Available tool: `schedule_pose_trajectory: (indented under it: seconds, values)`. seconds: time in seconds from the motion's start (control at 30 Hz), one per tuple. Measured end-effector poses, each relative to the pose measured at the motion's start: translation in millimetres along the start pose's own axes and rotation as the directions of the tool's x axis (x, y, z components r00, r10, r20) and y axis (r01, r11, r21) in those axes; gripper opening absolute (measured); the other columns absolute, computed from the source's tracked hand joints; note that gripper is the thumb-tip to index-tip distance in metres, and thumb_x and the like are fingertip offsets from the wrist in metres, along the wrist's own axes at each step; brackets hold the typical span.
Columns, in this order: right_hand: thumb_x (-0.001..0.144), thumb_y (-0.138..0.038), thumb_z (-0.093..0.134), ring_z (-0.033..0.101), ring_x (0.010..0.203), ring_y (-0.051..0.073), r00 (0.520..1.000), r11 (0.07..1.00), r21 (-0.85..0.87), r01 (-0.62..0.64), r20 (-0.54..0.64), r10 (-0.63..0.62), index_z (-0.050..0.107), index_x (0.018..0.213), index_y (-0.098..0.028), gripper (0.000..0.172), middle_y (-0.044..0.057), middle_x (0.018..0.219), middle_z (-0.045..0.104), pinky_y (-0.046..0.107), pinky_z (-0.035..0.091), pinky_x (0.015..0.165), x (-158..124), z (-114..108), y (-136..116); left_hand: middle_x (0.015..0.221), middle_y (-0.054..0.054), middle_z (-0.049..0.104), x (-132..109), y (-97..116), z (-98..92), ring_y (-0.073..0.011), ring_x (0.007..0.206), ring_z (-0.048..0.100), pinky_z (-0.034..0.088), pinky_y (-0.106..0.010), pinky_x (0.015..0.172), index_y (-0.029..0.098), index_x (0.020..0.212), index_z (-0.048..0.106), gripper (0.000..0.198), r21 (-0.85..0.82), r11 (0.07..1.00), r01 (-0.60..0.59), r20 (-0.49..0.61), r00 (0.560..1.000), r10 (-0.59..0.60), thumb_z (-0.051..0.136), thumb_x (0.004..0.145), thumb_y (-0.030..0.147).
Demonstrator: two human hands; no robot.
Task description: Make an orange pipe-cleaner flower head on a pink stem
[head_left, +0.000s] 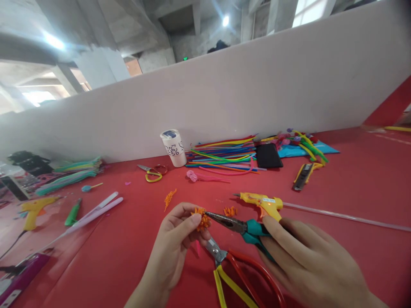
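1. Far left of the frame: a yellow glue gun lies on the red table. A green-handled tool and two pale sticks lie just right of it. Behind them is a bundle of green and blue pipe cleaners.
2. Left of centre, towards the back: small scissors with yellow and red loops, next to a white paper cup that stands upright by the white partition. A loose orange scrap lies nearer the camera.
3. Lower centre: the left hand has thumb and fingertips pinched on an orange fuzzy ball, held just above the table.
4. Centre: long-nose pliers with teal grips point left, and their tip touches the orange fuzzy ball. The jaws look closed.
5. Bottom centre: larger scissors with red and yellow handles lie flat under the pliers.
6. Centre, towards the back: a spread of mixed-colour pipe cleaners, with a black flat case at its right end.
7. Right of centre: a second glue gun, nozzle pointing left. A clear glue stick trails off to the right.
8. Lower right: the right hand has its fingers curled around the pliers' teal grips.
9. Right, towards the back: a yellow-and-black utility knife.
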State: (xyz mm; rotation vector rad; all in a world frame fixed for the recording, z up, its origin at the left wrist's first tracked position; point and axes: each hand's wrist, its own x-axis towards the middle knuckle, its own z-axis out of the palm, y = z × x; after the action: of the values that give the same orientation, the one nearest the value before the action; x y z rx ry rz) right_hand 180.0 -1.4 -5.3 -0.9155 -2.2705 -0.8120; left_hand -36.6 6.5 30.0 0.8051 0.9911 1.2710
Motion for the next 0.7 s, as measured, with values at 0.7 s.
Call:
schedule_pose_trajectory:
  seconds: [0.7]
  values:
    - [0.086,-0.018,0.049,0.06,0.08,0.024,0.994,0.989,0.113,-0.1,-0.029,0.104,0.064,0.075,-0.019,0.019,0.009,0.091,0.065,0.037,0.043,0.067,-2.9,2.4,11.3,0.069,-0.001,0.066,1.3,1.4,-4.7,-0.0094,0.056,0.062,0.049,-0.017,0.055,0.014,0.082,0.071,0.018,-0.038,0.999,-0.028,-0.057,0.998,0.026,0.073,0.065,0.019]
